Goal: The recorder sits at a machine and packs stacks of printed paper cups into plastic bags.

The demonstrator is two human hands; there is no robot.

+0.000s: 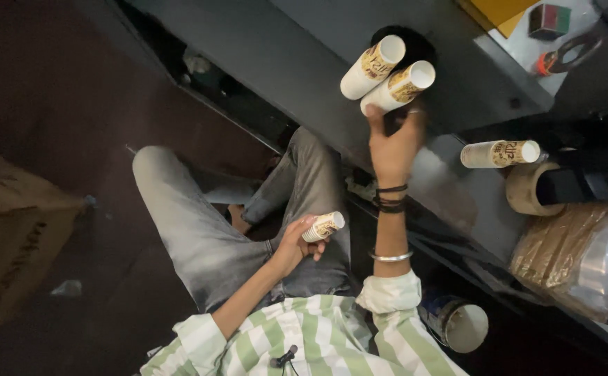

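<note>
Left hand (297,240) grips one small cup (323,227) while right hand (394,143), fingers closed, steadies two cup stacks (386,75) at the desk (318,63) edge.

We seem to be in a small workshop or packing room. We sit on a dark floor (74,230) beside a grey metal machine (304,63), its panels dusty and worn. Printed paper cups (387,76) lie in stacks on the grey surface (471,202), near a roll of brown tape (523,188) and a clear bag of brown material (582,254). A cardboard box (11,244) stands on the floor, and scissors (568,52) lie on a pale ledge above.
</note>
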